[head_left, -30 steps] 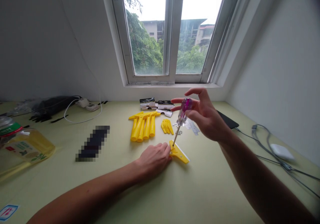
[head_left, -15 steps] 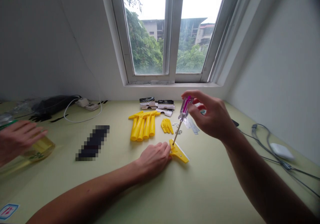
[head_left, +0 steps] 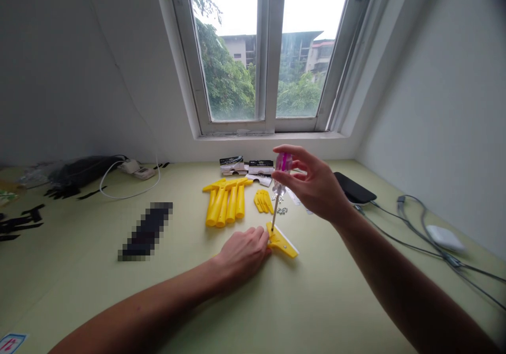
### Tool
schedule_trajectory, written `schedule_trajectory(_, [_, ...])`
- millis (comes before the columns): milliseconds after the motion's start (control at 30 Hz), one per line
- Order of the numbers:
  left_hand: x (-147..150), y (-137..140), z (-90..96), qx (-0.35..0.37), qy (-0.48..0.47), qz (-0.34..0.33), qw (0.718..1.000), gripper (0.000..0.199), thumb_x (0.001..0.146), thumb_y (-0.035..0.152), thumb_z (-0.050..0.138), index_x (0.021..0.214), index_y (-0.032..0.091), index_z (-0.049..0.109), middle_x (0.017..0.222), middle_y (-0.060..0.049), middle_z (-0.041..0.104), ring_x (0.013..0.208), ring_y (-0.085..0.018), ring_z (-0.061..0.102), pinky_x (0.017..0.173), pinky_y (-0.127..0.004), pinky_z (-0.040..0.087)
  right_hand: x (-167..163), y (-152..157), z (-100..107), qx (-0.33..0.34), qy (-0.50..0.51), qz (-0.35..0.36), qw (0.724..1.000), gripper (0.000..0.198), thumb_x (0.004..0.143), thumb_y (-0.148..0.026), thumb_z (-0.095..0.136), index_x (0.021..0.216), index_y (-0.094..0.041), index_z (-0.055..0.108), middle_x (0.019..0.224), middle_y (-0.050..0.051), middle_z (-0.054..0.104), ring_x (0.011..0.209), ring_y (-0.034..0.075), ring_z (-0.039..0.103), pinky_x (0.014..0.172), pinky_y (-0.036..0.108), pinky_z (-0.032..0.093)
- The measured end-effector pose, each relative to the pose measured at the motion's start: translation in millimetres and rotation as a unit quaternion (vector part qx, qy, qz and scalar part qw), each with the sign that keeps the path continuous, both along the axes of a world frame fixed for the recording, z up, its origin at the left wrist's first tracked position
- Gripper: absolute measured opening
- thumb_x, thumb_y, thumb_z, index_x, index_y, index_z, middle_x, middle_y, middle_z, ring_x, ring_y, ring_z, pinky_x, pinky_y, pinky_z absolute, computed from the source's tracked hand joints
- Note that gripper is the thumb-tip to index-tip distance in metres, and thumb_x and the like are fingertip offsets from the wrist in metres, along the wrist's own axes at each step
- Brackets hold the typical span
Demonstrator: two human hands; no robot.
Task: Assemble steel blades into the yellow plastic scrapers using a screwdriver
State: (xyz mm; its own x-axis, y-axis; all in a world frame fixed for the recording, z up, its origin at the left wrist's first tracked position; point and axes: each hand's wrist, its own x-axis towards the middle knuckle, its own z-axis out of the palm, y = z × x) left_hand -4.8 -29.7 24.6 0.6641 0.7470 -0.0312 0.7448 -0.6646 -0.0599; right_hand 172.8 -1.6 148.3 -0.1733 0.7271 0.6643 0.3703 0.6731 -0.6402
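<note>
The right hand [head_left: 312, 186], looser a second ago, pinches the screwdriver [head_left: 279, 190], which should steady its tip on the yellow scraper [head_left: 283, 244] on the counter [head_left: 316, 296]; the left hand [head_left: 245, 251] apparently grips the scraper's hidden end.

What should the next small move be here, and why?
Probably a slight turn of the screwdriver by the right hand: its tip meets the yellow scraper, which the left hand holds at the table. Whether the tip sits in a screw is too small to tell.
</note>
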Motion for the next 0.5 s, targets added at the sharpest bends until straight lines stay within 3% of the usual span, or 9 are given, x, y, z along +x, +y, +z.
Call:
schedule_trajectory(233, [-1.1, 1.3, -0.4, 0.01, -0.008, -0.003, 1.0, 0.021, 0.097, 0.031, 0.035, 0.103, 0.016, 0.05, 0.101, -0.008, 0.058, 0.088, -0.02, 0.057, 0.069, -0.03, 0.051, 8.5, -1.4, 6.2, 0.015, 0.069, 0.038, 0.997, 0.042, 0.086, -0.028, 0.059, 0.127, -0.025, 0.053, 0.109, 0.007, 0.066, 0.099, 0.022, 0.064, 0.081, 0.041, 0.059])
schedule_trajectory(500, [-0.7, 0.9, 0.6, -0.009, -0.006, 0.011, 1.0, 0.025, 0.097, 0.033, 0.034, 0.105, 0.016, 0.05, 0.102, -0.009, 0.057, 0.091, -0.02, 0.058, 0.07, -0.03, 0.051, 11.5, -0.4, 6.9, 0.027, 0.072, 0.045, 0.996, 0.041, 0.087, -0.026, 0.056, 0.128, -0.026, 0.05, 0.11, 0.007, 0.065, 0.101, 0.022, 0.064, 0.08, 0.041, 0.06])
